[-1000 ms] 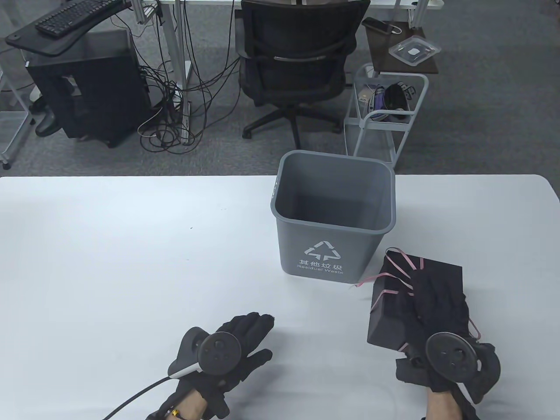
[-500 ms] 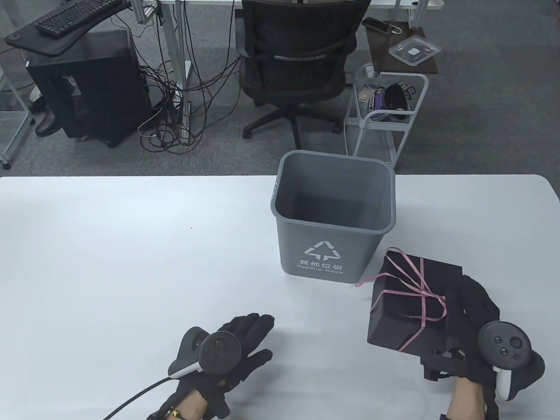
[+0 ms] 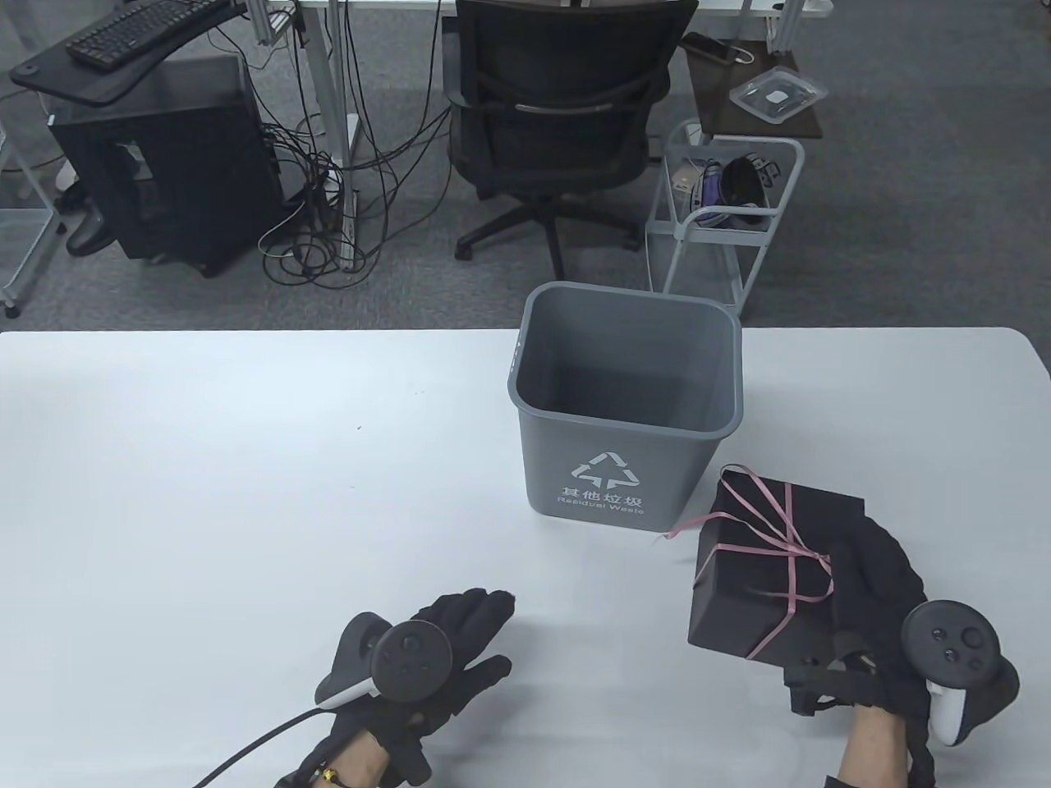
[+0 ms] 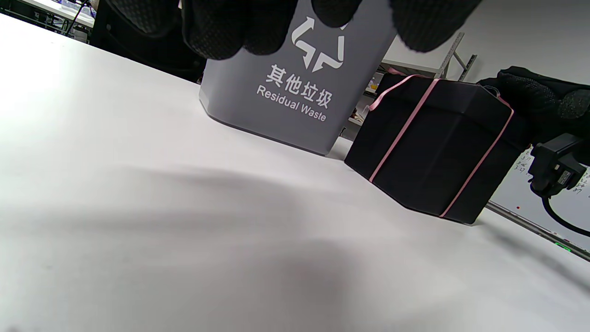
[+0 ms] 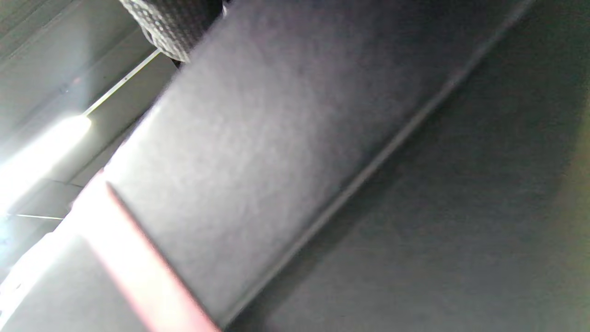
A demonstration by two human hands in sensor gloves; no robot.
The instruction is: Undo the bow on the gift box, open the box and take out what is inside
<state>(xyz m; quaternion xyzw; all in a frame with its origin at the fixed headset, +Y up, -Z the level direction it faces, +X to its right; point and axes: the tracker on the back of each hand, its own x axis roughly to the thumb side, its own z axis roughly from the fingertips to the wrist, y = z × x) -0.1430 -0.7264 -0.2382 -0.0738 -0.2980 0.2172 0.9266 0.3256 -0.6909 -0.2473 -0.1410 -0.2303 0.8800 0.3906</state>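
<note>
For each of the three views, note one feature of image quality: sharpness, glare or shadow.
Table view: sharp, evenly lit, soft shadows beside the grey bin. Left wrist view: bin lettering crisp, fingertips blurred, broad shadow on the table. Right wrist view: black gift box too close, smeared; glare at left.

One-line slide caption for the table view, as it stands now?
Right hand holds the ribbon-tied black gift box beside the grey bin; left hand rests flat on the white table.

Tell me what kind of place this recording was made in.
Most likely an office or lab workspace. Behind the white table stand a black mesh office chair, a black keyboard above a black computer tower, and tangled cables on grey carpet.
</note>
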